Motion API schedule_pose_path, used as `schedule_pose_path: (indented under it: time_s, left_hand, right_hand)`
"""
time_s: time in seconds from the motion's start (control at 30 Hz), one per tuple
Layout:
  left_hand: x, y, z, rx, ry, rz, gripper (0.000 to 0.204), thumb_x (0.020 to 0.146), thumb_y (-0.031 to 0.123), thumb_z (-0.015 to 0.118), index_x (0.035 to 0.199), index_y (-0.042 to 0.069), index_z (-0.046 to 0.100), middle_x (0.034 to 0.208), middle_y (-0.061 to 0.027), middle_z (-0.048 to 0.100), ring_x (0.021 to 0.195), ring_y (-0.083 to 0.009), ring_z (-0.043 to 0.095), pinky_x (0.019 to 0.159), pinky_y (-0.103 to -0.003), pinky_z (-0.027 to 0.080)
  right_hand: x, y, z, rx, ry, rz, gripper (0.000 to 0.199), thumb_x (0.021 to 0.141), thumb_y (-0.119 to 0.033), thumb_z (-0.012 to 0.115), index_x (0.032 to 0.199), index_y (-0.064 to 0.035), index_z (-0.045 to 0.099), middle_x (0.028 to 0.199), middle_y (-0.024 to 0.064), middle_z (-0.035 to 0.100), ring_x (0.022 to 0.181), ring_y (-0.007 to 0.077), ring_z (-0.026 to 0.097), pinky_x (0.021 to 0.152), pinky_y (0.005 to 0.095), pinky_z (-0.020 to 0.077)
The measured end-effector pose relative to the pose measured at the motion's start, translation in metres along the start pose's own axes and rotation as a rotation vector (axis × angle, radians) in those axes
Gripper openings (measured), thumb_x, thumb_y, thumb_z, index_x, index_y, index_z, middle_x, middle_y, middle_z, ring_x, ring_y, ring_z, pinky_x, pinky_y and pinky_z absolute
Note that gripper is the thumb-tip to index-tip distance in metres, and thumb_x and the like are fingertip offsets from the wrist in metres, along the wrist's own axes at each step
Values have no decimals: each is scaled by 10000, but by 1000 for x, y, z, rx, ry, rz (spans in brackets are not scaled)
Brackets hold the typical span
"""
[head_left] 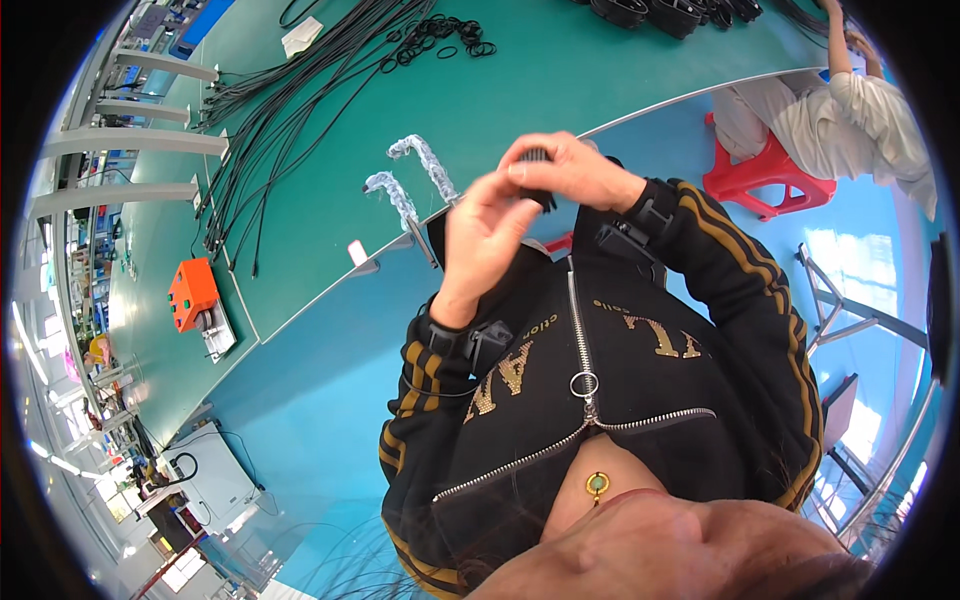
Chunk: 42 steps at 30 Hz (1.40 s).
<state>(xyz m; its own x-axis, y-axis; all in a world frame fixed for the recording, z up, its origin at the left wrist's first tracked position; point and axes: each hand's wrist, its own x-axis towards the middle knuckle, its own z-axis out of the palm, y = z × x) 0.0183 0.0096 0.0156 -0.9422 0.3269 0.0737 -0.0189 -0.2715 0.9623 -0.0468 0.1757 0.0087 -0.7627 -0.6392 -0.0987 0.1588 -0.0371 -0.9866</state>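
A small coiled black cable (537, 178) sits between my two hands, above the table's near edge. My left hand (482, 238) grips it from the left, with the thumb at its lower end. My right hand (580, 174) is closed round it from the right, its fingers meeting the left ones. Most of the coil is hidden behind the fingers. Just left of my hands, two padded hooks (425, 165) wrapped in pale blue material stand at the table edge. Further off, long loose black cables (290, 110) lie across the green table (560, 90).
Black rings (430, 42) lie beside the cables. Finished-looking black coils (665, 12) are at the far edge. An orange box (193, 293) stands at the left. On the right, another person (850, 110) sits on a red stool (765, 180). Grey posts (140, 143) rise along the table's left side.
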Motion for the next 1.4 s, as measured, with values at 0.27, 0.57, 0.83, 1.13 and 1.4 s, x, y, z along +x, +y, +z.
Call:
schedule_pose_path:
  time_s: [0.27,0.57,0.83,1.13,1.4]
  left_hand:
    - [-4,8,-4,128,5,-181,229,941,175,549,1061,-20,555,987,-49,606,870,-122,580,777,-263,472]
    - [-9,-2,-10,234,-190,-48,208,947,141,520,1077,-20,502,929,-59,562,793,-116,566,673,-247,478]
    - [-12,-6,-9,210,-154,-49,177,930,96,525,1060,-20,498,902,-51,519,750,-117,550,623,-249,469]
    - [-16,-9,-22,179,-149,-106,190,916,98,546,1066,-11,505,927,-54,497,733,-125,540,626,-269,461]
    - [-14,-2,-33,127,-180,-37,201,950,196,515,1019,7,505,897,-44,504,718,-109,523,637,-248,452]
  right_hand:
    - [0,-3,22,-19,-39,-180,228,903,-178,554,1080,-38,590,1132,103,633,1264,246,431,1050,390,320]
    - [-12,-19,20,-194,-131,-72,376,873,-212,600,1200,-38,530,1262,114,559,1317,275,364,1084,415,269]
    - [-4,-23,26,-66,-143,-107,497,840,-256,649,1251,-23,496,1254,119,561,1242,254,455,1042,369,342]
    - [11,-12,26,-104,-288,-66,453,846,-152,607,1262,-20,486,1236,138,570,1280,271,420,1056,382,325]
    - [14,-33,17,76,-327,-133,425,834,-46,550,1252,-7,484,1234,158,566,1294,292,401,1080,413,305]
